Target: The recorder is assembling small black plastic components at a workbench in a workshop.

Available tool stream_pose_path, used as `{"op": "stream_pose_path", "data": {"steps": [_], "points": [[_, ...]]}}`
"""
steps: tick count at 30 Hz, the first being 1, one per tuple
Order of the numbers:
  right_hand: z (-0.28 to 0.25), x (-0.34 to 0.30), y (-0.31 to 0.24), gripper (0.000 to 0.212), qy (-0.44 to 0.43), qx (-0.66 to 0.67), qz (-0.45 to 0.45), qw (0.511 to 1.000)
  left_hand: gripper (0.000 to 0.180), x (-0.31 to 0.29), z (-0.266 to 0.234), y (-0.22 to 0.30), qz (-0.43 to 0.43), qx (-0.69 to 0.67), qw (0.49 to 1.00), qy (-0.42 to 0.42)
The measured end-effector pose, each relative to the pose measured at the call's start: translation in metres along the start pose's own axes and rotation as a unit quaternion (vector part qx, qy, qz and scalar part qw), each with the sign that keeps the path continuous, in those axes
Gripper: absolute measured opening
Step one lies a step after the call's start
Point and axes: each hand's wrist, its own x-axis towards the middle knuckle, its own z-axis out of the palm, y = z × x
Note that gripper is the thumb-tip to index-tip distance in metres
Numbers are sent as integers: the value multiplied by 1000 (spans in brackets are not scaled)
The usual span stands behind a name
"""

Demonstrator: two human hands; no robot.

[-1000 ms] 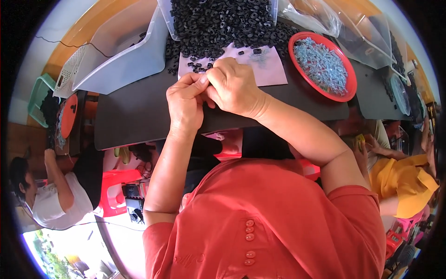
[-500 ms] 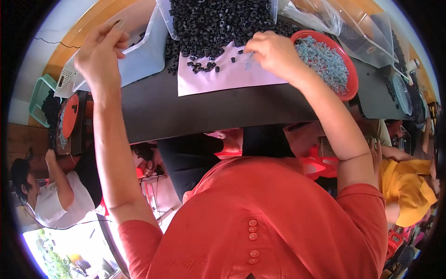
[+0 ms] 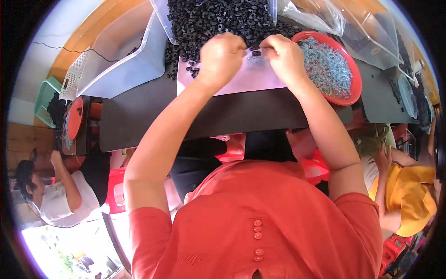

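My left hand (image 3: 222, 60) is over the near edge of a heap of small black plastic parts (image 3: 218, 18), its fingertips pinched together. Whatever they hold is hidden or too small to name. Close to its right, my right hand (image 3: 287, 60) is also closed in a pinch, and I cannot make out what is in it. Between the hands, one black part (image 3: 256, 53) and some tiny clear bluish pieces (image 3: 253, 60) show over a pale pink sheet (image 3: 232, 88). Beside my right hand stands a red round tray (image 3: 357, 83) full of similar bluish pieces (image 3: 325, 65).
A translucent plastic tub (image 3: 125, 72) stands left on the dark table (image 3: 213, 116). Clear plastic bags (image 3: 316, 16) and another clear bin (image 3: 367, 37) are at the far right. A person in white (image 3: 69, 197) sits left, one in yellow (image 3: 409, 195) right.
My left hand has come from above the tub on the left to the heap's edge, near my right hand. My right hand has shifted slightly right and stays pinched.
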Motion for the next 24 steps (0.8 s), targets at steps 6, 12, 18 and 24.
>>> {"op": "stream_pose_path", "data": {"steps": [6,12,18,24], "points": [[-5,4,15,5,91,146,93,981,15,29,56,-1,26,173,977,-122],[-10,4,8,6,81,146,98,981,13,33,49,-3,-4,148,973,-179],[-6,0,2,6,53,80,20,995,11,25,31,-25,-21,8,998,-62],[2,-9,-16,12,-123,-120,-163,972,11,-18,-14,-25,-6,4,999,-33]]}}
